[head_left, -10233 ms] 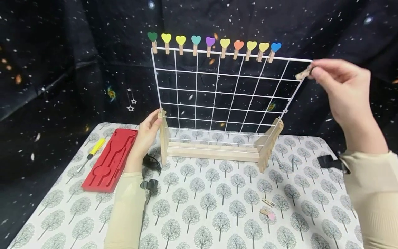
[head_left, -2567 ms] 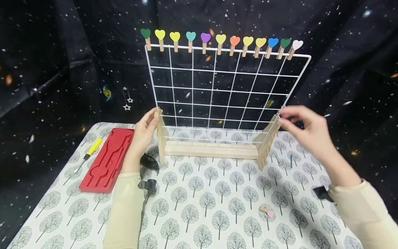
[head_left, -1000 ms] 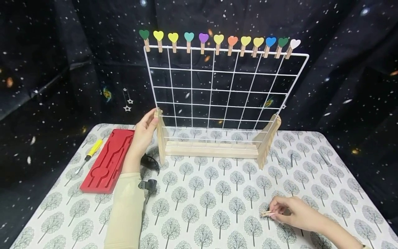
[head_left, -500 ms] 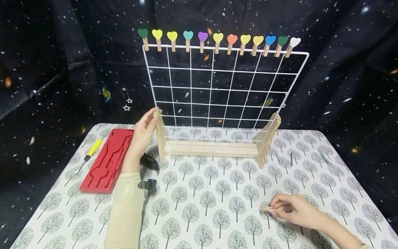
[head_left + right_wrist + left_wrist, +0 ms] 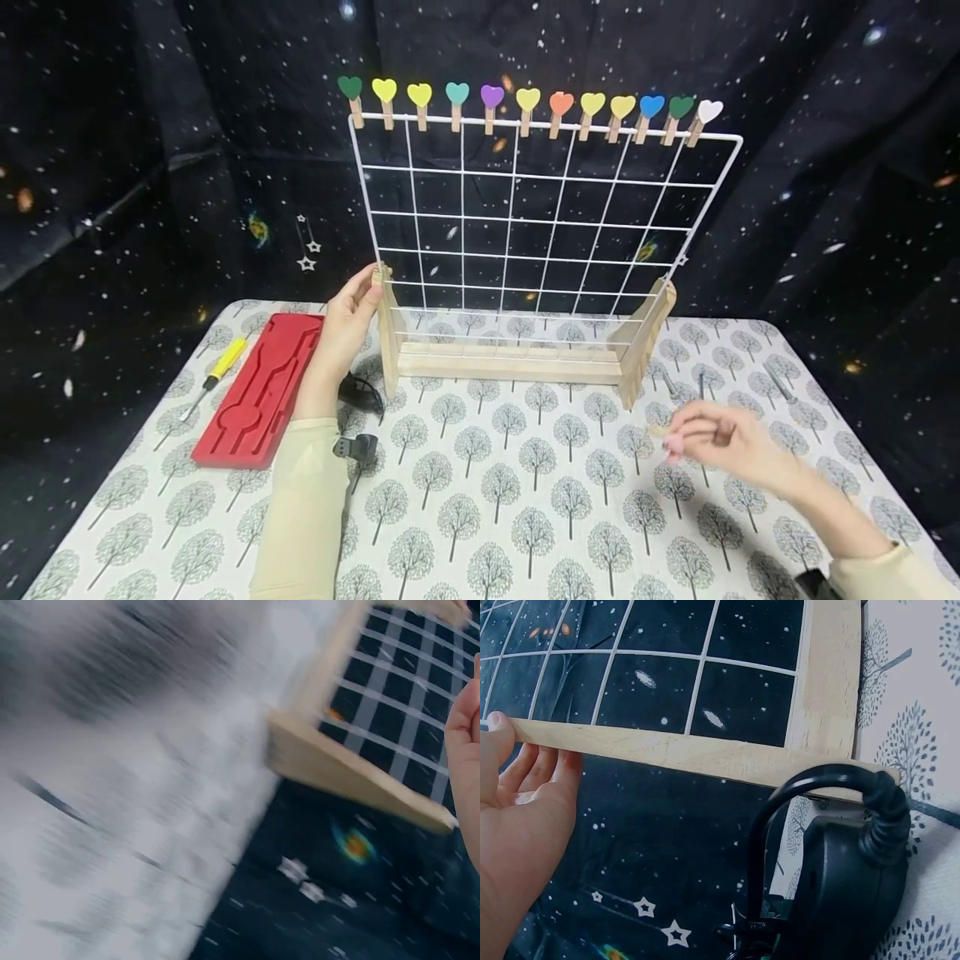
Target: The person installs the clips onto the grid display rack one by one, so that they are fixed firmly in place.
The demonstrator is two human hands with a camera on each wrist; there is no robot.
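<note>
A white wire grid (image 5: 525,217) stands upright in a wooden stand (image 5: 510,362). Several heart-topped clothespins (image 5: 525,104) of different colours are clipped along its top wire. My left hand (image 5: 348,317) holds the stand's left post (image 5: 387,333). In the left wrist view the thumb of that hand (image 5: 517,802) lies on one side of the post (image 5: 667,746) and the fingers on the other. My right hand (image 5: 716,437) hovers above the table in front of the stand's right foot, pinching a pink-heart clothespin (image 5: 663,432). The right wrist view is blurred and shows the wooden foot (image 5: 352,776).
A red moulded tray (image 5: 262,387) and a yellow-handled screwdriver (image 5: 217,375) lie at the table's left. Small metal pieces (image 5: 780,383) lie at the right behind my right hand. A black cable and clip (image 5: 360,392) sit by my left wrist. A tree-print cloth covers the table (image 5: 525,517).
My right hand has picked the pink-heart clothespin off the table and lifted it up and back toward the stand. A green and a white pin had joined the top row. My left hand has stayed.
</note>
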